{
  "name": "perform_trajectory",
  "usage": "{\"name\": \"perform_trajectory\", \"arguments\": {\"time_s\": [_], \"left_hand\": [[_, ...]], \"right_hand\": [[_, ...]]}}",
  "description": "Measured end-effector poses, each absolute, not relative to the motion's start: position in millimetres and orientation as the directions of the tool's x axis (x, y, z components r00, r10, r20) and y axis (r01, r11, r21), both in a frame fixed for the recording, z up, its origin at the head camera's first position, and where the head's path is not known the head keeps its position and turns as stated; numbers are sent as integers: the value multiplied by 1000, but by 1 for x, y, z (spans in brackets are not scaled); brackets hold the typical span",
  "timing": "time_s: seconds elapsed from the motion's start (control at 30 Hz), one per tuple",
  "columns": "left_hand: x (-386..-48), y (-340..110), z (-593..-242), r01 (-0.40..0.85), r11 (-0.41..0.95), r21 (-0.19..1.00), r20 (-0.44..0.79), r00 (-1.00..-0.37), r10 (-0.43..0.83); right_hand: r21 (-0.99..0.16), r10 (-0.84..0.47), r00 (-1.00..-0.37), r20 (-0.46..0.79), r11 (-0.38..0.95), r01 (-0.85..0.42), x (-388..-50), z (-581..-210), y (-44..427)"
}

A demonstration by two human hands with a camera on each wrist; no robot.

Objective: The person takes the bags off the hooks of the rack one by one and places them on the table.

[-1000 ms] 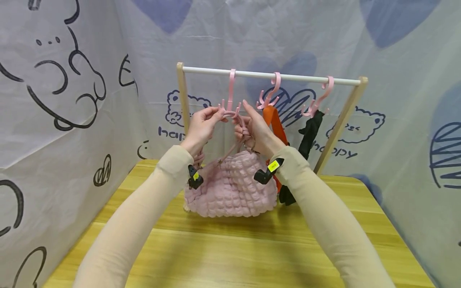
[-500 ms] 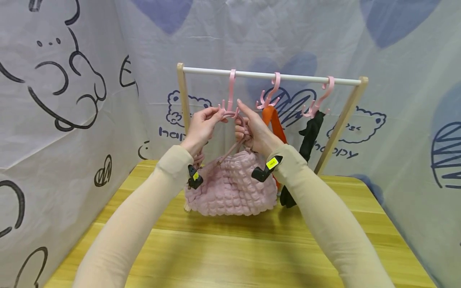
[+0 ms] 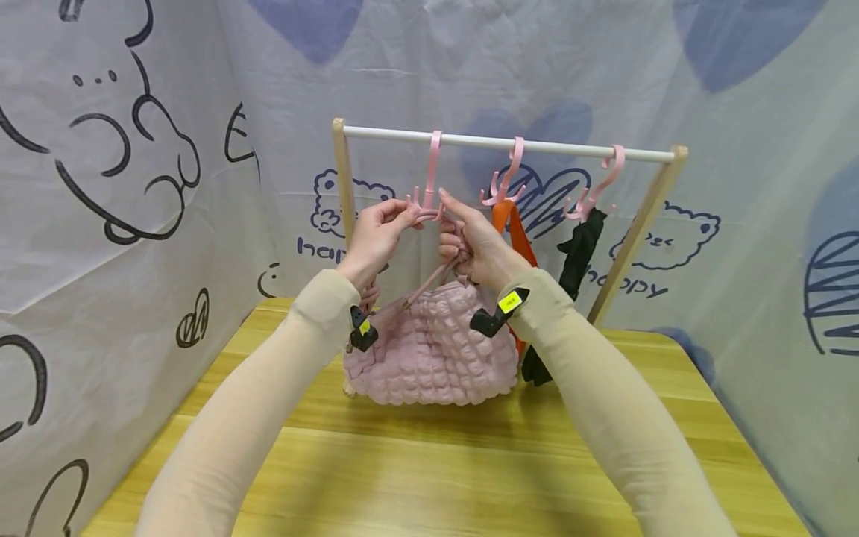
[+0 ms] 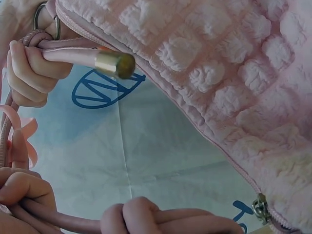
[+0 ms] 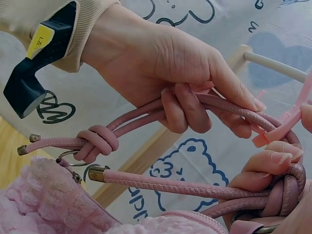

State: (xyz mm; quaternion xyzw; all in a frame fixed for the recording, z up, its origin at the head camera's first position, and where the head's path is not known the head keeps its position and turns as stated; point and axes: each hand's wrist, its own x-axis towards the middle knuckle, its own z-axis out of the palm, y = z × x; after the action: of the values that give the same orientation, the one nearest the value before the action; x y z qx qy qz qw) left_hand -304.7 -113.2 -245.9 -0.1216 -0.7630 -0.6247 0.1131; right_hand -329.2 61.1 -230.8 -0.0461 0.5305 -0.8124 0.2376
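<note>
A pink puffy quilted handbag [image 3: 429,365] hangs low over the table under its knotted strap. My left hand [image 3: 377,235] grips the strap at the left of a pink multi-prong hook [image 3: 432,175]. On the hook's other side my right hand [image 3: 479,245] curls round the strap, its thumb up by a prong. Seen from the right wrist, the strap [image 5: 226,104] runs through the left hand [image 5: 170,73] to the hook prongs [image 5: 282,129]; whether it rests in a prong is hard to tell. The left wrist view shows the right fingers [image 4: 34,73] round the strap's knotted end.
A white rod [image 3: 557,147] on wooden posts carries the hooks. Right of the bag hang an orange strap [image 3: 517,231] on the middle hook [image 3: 506,179] and a black cloth item [image 3: 579,253] on the right hook [image 3: 600,186]. Below lies a wooden table [image 3: 429,462].
My right hand has shifted slightly left, bringing its thumb close to the hook's right prong. The left hand stays in place, and the bag hardly moves.
</note>
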Motion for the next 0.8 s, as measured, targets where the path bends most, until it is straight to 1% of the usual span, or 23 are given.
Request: {"name": "perform_trajectory", "arguments": {"time_s": [0.13,0.3,0.47,0.67,0.8], "left_hand": [[-306,-111,-245,331,179,927,328,-944,46],[-307,-111,-244,324,195,926,324,-946,35],[-307,-113,-241,324,199,925,327,-945,16],[-307,-112,-239,316,209,926,320,-947,15],[-306,-112,-239,310,207,928,313,-950,19]], "right_hand": [[-886,-415,-892,-179,-326,330,-327,-228,64],[-901,-412,-893,-184,-293,321,-327,-223,65],[-920,-420,-893,-159,-265,289,-328,-215,64],[-949,-386,-906,-173,-182,259,-328,-208,64],[-975,-377,-915,-145,-101,196,-328,-204,65]]}}
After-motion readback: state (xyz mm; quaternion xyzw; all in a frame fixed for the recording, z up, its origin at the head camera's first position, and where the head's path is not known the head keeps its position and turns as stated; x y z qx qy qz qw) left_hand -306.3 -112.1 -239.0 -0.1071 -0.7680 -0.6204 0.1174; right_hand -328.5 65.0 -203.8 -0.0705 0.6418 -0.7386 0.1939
